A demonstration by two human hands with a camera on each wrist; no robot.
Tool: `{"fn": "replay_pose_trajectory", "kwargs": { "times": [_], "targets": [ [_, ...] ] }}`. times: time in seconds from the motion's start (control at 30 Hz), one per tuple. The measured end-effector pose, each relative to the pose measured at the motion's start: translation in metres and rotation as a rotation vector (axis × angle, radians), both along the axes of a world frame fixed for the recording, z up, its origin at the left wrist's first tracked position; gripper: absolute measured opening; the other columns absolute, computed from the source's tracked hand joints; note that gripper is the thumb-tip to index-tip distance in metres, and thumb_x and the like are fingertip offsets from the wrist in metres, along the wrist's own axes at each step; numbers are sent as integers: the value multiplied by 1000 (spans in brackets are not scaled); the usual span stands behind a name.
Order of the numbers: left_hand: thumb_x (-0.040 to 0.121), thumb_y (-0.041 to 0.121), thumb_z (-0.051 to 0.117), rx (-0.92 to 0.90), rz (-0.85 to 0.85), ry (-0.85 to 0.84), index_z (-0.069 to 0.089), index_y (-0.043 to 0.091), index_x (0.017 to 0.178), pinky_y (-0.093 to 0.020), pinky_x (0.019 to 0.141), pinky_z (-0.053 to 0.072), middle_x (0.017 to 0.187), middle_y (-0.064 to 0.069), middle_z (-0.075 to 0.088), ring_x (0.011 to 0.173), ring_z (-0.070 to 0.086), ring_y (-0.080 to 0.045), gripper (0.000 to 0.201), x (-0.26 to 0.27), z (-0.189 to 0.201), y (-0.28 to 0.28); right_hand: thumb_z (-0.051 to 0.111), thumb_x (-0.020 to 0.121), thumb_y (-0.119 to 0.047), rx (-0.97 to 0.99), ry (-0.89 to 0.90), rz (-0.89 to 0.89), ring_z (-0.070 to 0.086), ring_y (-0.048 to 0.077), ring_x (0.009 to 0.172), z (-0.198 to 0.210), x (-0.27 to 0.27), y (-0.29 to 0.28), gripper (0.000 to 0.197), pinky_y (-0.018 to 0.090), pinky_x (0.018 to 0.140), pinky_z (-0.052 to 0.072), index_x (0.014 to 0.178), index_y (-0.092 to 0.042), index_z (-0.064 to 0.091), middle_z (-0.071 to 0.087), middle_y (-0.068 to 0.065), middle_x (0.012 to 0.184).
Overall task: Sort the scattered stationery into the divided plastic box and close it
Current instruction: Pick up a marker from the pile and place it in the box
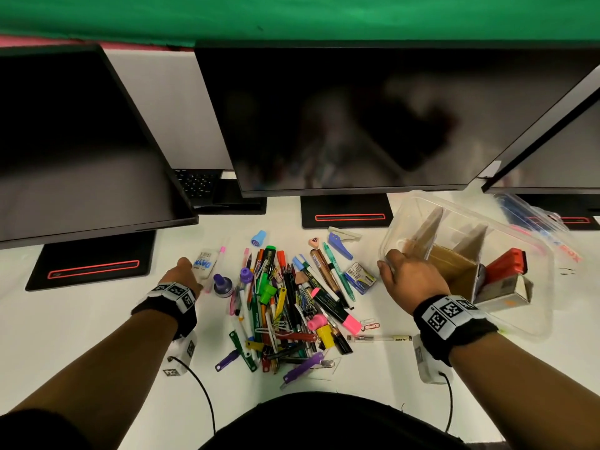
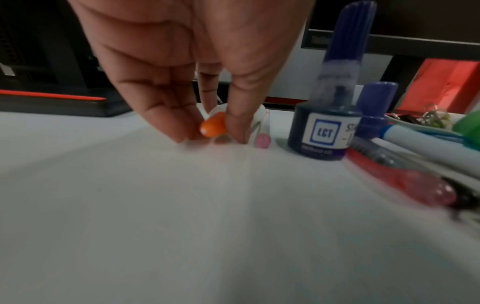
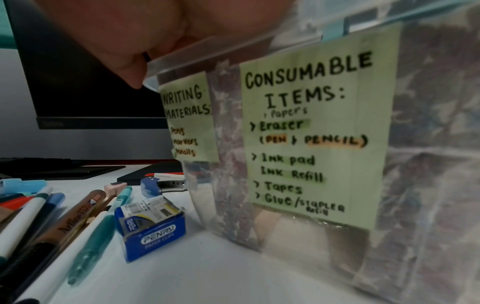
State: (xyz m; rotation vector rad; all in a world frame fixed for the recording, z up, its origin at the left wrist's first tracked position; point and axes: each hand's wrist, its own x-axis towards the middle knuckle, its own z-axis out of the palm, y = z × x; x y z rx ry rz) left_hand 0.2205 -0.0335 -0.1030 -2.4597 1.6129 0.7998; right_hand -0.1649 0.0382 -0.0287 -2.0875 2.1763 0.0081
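The clear divided plastic box (image 1: 506, 306) stands at the right of the white surface (image 1: 97, 319), tilted, with brown cardboard dividers (image 1: 431, 235) inside and a red stapler (image 1: 506, 263) in its right compartment. Green paper labels (image 3: 311, 133) on its near wall read "Writing materials" and "Consumable items". The right hand (image 1: 409, 277) has its grip over the box's left rim, fingers curled around the edge. Its clear lid (image 1: 535, 222) lies behind it. Just left of the box sits a small blue paper-clip carton (image 1: 359, 277), then the heap of scattered pens and markers (image 1: 292, 303). At the heap's left edge a dark blue ink bottle (image 2: 324, 127) stands upright. Beside it the left hand (image 1: 181, 274) pinches a white glue bottle with an orange cap (image 2: 213, 124), lying on the surface.
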Motion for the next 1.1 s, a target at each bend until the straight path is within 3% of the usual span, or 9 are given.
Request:
{"fn": "replay_pose_trajectory", "kwargs": {
  "times": [0.27, 0.47, 0.57, 0.7, 0.8, 0.9, 1.0, 1.1],
  "targets": [
    [88, 25, 60, -21, -37, -124, 60, 2, 111, -34, 84, 49, 110, -17, 66, 103, 61, -33, 32, 12, 18, -8, 37, 97, -33, -13, -25, 18, 64, 35, 84, 3, 1, 1, 32, 28, 62, 34, 104, -7, 54, 68, 16, 92],
    [88, 10, 54, -268, -97, -80, 69, 9, 93, -33, 84, 48, 104, -14, 69, 99, 61, -34, 16, 8, 66, -14, 37, 97, -35, 27, -58, -7, 64, 33, 87, 5, 0, 1, 32, 28, 66, 41, 108, -10, 53, 67, 15, 97],
    [90, 14, 52, -368, -159, -58, 69, 11, 96, -32, 80, 46, 104, -14, 68, 97, 61, -34, 19, -10, 95, -6, 44, 94, -36, 67, -132, -68, 62, 33, 96, 8, 0, 1, 32, 31, 76, 48, 113, -11, 52, 65, 15, 107],
    [90, 21, 58, -519, -386, 20, 68, 12, 101, -30, 82, 45, 105, -9, 66, 95, 61, -28, 18, -47, 125, 3, 58, 88, -36, -22, -358, -173, 61, 26, 102, 15, 1, -5, 36, 32, 86, 50, 113, -12, 57, 62, 10, 117],
    [89, 25, 59, -531, -569, 120, 68, 15, 103, -27, 82, 43, 100, -3, 65, 88, 58, -17, 20, -89, 139, 6, 62, 84, -38, -76, -386, -88, 55, 21, 111, 23, 6, -10, 37, 33, 96, 47, 114, -16, 59, 59, 4, 121],
    [88, 29, 61, -510, -680, 210, 68, 20, 100, -22, 81, 42, 96, 3, 64, 83, 52, -8, 17, -135, 145, 8, 65, 82, -42, -14, -377, 53, 45, 17, 123, 35, 17, -11, 46, 31, 104, 36, 121, -20, 57, 56, 0, 127],
    [86, 30, 63, -475, -730, 310, 68, 21, 97, -24, 80, 46, 87, 8, 58, 81, 55, -8, 15, -182, 151, 13, 71, 76, -43, 23, -481, 76, 49, 13, 113, 38, 25, -9, 56, 25, 94, 39, 124, -19, 55, 57, -1, 124],
    [84, 29, 65, -470, -749, 416, 69, 21, 94, -21, 73, 44, 83, 9, 56, 76, 54, -7, 13, -219, 155, 19, 67, 81, -39, -28, -609, 18, 55, 13, 92, 39, 21, -3, 44, 25, 76, 42, 118, -16, 57, 63, 2, 105]
  ]
}}
